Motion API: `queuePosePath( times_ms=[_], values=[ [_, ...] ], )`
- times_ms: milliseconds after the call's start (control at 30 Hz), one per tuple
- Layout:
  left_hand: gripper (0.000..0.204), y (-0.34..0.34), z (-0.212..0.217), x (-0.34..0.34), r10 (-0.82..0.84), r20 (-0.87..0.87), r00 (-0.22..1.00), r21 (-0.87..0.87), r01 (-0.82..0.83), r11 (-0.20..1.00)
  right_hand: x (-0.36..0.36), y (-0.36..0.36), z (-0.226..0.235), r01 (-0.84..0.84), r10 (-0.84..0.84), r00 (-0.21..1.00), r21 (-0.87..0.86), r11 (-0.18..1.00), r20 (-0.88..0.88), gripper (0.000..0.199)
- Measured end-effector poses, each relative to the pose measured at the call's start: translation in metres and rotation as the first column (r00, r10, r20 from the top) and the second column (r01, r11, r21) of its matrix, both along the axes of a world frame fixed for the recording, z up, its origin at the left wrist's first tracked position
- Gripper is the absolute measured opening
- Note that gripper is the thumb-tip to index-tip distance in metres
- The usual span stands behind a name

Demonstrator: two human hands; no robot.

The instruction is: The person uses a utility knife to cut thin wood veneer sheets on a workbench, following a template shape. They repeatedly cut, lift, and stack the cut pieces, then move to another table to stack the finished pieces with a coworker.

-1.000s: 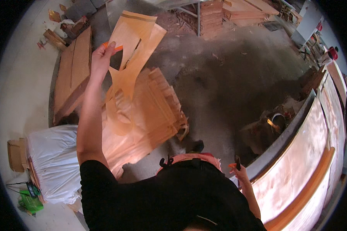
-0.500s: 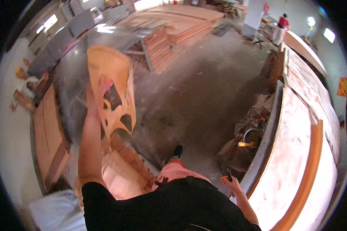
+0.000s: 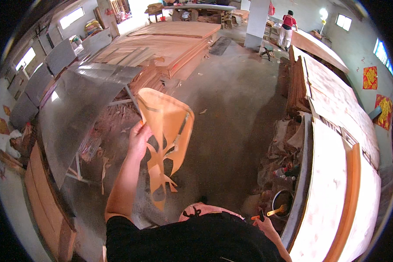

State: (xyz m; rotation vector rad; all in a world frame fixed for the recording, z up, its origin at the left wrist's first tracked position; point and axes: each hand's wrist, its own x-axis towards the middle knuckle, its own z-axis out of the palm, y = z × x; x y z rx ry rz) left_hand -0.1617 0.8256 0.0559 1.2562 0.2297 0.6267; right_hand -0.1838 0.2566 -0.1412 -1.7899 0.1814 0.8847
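Up in front of me, over the concrete floor (image 3: pixel 231 131), a ragged sheet of thin orange veneer (image 3: pixel 168 131) hangs from my left hand (image 3: pixel 139 139); my grip is pinched on its left edge, thumb toward me, fingers tucked behind the sheet. It is full of cut-outs and torn strips, and the loose tails dangle down toward my knees. My left forearm runs bare from the black sleeve up to that hand. Low at my right side, my right hand (image 3: pixel 263 222) is closed around a small dark tool with an orange part (image 3: pixel 258 215), close by the edge of the long bench (image 3: pixel 332 192) on my right, which carries pale veneer sheets. Just beside that hand a round pot (image 3: pixel 283 204) sits among bottles and scraps at the foot of the bench. To my left a curved grey metal sheet (image 3: pixel 81 109) leans over wood offcuts. Farther off, flat stacks of veneer (image 3: pixel 170 43) cover the floor, and a person in a red top (image 3: pixel 287 27) stands at the far end by a white pillar (image 3: pixel 255 22).
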Motion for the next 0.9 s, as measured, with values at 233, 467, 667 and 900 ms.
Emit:
queuePosePath(
  times_ms=[233, 467, 667, 900],
  values=[
    [0.023, -0.001, 0.005, 0.129, -0.150, -0.089, 0.985, 0.377, 0.173, 0.910, 0.075, 0.045, 0.007, 0.044, -0.053, 0.997, -0.170, 0.984, -0.050, 0.017],
    [0.017, -0.047, 0.007, 0.255, -0.296, -0.299, 0.907, 0.611, 0.421, 0.671, 0.185, 0.060, 0.000, 0.136, -0.135, 0.991, -0.049, 0.990, 0.018, 0.023],
    [0.016, -0.089, 0.013, 0.365, -0.355, -0.389, 0.850, 0.699, 0.523, 0.488, 0.320, 0.082, 0.064, 0.099, -0.142, 0.976, 0.243, 0.965, 0.167, 0.033],
    [0.016, -0.162, 0.015, 0.478, -0.495, -0.346, 0.797, 0.682, 0.576, 0.450, 0.421, 0.082, 0.123, 0.081, -0.201, 0.969, 0.580, 0.811, 0.145, 0.063]
  ],
)
